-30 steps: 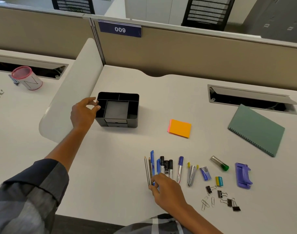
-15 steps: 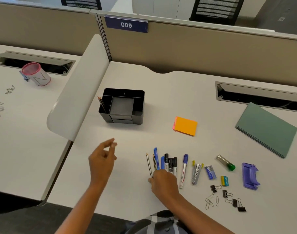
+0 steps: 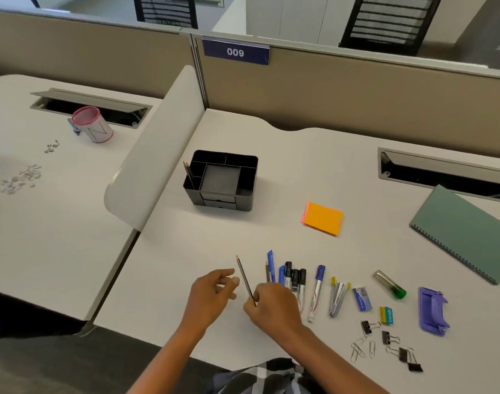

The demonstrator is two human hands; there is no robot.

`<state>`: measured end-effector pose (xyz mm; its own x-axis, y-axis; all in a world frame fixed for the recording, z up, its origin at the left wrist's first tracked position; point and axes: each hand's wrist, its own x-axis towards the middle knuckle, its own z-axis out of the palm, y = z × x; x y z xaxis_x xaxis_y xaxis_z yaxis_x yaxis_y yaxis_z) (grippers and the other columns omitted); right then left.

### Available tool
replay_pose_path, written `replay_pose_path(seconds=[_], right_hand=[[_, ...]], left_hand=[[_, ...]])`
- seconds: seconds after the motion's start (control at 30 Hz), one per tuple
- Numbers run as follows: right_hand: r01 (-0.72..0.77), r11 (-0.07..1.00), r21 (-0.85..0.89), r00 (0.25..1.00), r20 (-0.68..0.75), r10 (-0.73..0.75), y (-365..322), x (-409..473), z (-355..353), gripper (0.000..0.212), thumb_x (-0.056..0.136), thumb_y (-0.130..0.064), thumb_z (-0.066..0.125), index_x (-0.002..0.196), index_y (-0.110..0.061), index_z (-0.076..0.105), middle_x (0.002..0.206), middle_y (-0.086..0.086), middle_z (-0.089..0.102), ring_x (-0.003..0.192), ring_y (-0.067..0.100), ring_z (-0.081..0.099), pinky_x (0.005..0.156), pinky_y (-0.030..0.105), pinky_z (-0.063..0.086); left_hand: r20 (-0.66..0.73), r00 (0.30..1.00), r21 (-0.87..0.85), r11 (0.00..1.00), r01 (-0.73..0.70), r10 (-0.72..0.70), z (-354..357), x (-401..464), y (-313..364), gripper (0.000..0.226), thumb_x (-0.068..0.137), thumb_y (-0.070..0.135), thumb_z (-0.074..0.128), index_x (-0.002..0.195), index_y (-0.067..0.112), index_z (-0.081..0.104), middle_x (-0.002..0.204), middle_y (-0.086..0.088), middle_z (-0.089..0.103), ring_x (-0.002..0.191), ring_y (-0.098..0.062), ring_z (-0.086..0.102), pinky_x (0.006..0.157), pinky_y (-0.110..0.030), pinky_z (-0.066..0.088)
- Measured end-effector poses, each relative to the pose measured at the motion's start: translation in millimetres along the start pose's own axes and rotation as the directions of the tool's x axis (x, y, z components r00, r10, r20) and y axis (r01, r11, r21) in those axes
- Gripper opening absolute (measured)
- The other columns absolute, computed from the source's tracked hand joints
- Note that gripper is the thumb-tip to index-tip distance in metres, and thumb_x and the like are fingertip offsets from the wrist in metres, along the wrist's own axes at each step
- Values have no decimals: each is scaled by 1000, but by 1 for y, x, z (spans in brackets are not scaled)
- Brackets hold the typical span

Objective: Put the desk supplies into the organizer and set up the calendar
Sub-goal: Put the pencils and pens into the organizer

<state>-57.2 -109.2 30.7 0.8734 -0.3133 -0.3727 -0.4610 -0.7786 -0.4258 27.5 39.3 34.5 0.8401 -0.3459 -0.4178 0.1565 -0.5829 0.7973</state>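
A black organizer point(image 3: 244, 163) stands mid-desk with two pencils point(image 3: 188, 172) leaning in its left compartment. My right hand point(image 3: 274, 307) pinches a pencil point(image 3: 244, 275) by its lower end, the tip pointing up and away. Just left of that pencil my left hand point(image 3: 212, 297) hovers with fingers loosely curled, holding nothing. To the right lie another pencil, blue pens and markers point(image 3: 295, 277) in a row. A green spiral-bound calendar point(image 3: 464, 231) lies flat at the right.
Orange sticky notes point(image 3: 324, 218) lie mid-desk. Right of the markers are a staple remover point(image 3: 338, 298), a staples box point(image 3: 362, 299), a green-capped tube point(image 3: 391, 284), a purple hole punch point(image 3: 432, 311), binder clips point(image 3: 389, 338) and paper clips point(image 3: 362, 349). A divider panel point(image 3: 155, 155) and pink-rimmed cup point(image 3: 92, 125) stand left.
My left hand has left the organizer, where two pencils now stand, and come back beside my right hand. My right hand has lifted one pencil out of the row.
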Motion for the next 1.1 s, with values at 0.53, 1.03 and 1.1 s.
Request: replay_pose_path(seconds=[0.53, 1.03, 1.1], right_hand=[[206, 966, 157, 952, -261, -160, 20, -13, -17, 42, 100, -50, 55, 135, -27, 57, 113, -10, 66, 91, 10, 66, 78, 25, 51], [73, 984, 164, 965, -259, -29, 45, -32, -11, 44, 98, -61, 39, 116, -28, 62, 96, -15, 63, 74, 9, 64, 67, 22, 56], [56, 983, 175, 969, -247, -11, 48, -33, -8, 60, 90, -68, 25, 116, -29, 61, 98, -18, 63, 78, 8, 65, 69, 20, 56]], left_hand=[[-380, 888, -154, 928, -339, 261, -70, 68, 81, 18, 88, 15, 84, 104, 17, 77, 89, 3, 80, 85, -9, 78, 82, -25, 63], [-465, 759, 228, 890, -396, 457, -137, 196, 106, 14, 89, 21, 83, 100, 17, 76, 92, -3, 78, 82, -15, 75, 79, -16, 58], [-447, 786, 235, 904, -358, 427, -132, 201, 101, 16, 89, 19, 83, 101, 10, 77, 92, -6, 78, 81, -16, 74, 75, -12, 56]])
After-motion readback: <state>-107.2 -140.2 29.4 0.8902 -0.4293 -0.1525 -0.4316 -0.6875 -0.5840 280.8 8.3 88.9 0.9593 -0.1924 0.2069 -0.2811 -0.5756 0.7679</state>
